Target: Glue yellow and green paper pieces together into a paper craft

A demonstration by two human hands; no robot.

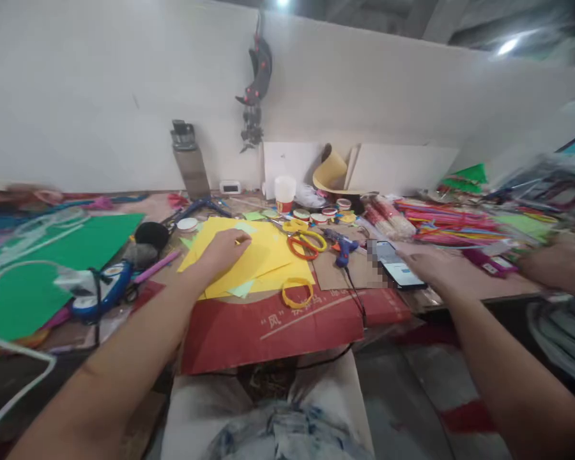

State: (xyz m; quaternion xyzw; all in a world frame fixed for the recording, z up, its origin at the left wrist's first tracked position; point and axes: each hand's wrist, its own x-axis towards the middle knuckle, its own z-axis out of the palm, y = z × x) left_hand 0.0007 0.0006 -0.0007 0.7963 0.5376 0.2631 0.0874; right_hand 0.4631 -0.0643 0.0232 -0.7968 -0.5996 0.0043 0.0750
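My left hand (224, 253) rests over a pile of yellow sheets (268, 265), its fingers curled in; whatever they may hold is hidden. A yellow ring-shaped strip (298, 294) stands at the sheets' front edge. Yellow- and red-handled scissors (306, 245) lie to the right of the sheets. Beside them is a blue glue gun (345, 252) with a dark cord. Farther right, my right hand (429, 269) reaches to a phone (402, 268) lying face up with its screen lit. A finger is stretched out at the phone's right edge; blur hides whether it touches.
Red cardboard (273, 329) overhangs the table's front edge. Left are a green sheet (76, 255), a blue-and-white device (103, 287) and a white cable (16, 354). Behind stand a paper cup (284, 193) and small tubs; right, colourful pipe cleaners (450, 223) and another person's arm (556, 265).
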